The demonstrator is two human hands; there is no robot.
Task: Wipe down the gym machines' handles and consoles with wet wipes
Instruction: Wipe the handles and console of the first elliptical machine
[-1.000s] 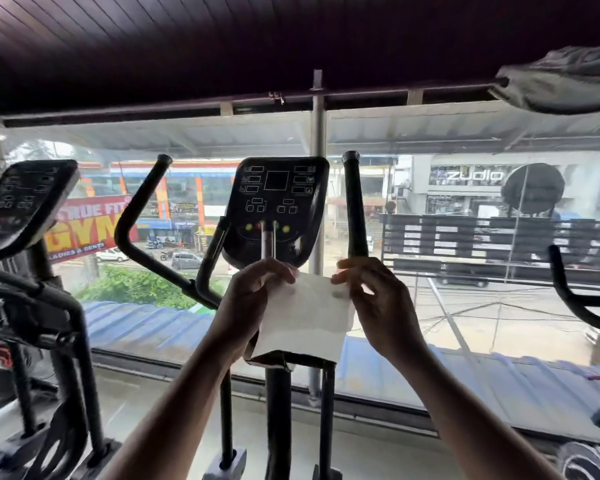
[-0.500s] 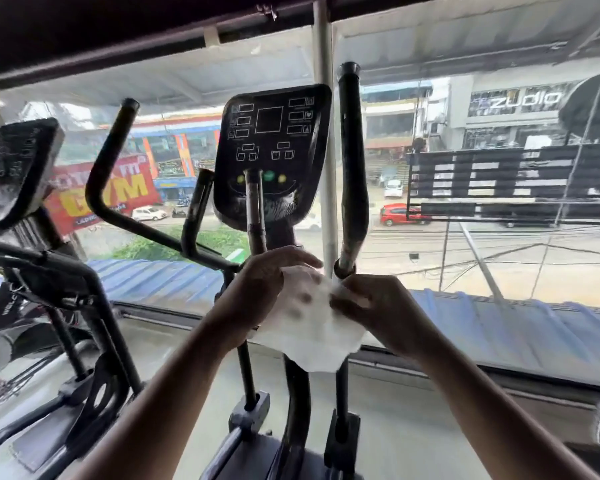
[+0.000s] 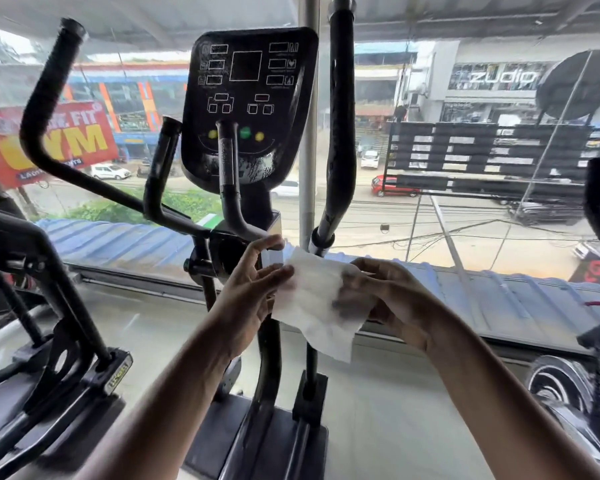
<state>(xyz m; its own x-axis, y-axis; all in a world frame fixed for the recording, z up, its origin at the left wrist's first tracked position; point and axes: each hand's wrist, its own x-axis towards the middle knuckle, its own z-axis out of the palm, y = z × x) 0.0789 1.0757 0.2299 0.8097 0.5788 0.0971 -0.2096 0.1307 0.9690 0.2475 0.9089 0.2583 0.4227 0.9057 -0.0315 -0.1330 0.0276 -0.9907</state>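
Two hands hold one wet wipe (image 3: 317,299) in front of the elliptical's column, just below the console (image 3: 248,102). My left hand (image 3: 253,289) has its fingers fairly straight, the tips pinching the wipe's left edge. My right hand (image 3: 392,299) curls around the right side, fingers behind the sheet and showing through it as a dark patch. The wipe hangs loose and partly unfolded, touching no part of the machine.

Risk, as I judge it: the sheet is limp and held only at its edges, so a weak pinch on the left could let it fold on itself or slip to the floor. The right handle (image 3: 340,126) stands close behind it, and the wipe could snag there before I bunch it properly. Smears on the console's lower face suggest moisture, so a wipe going dry would streak.

Compared with half a second ago, the view has dropped and closed in on the machine, my hands have moved further apart, and the wipe is spread wider.
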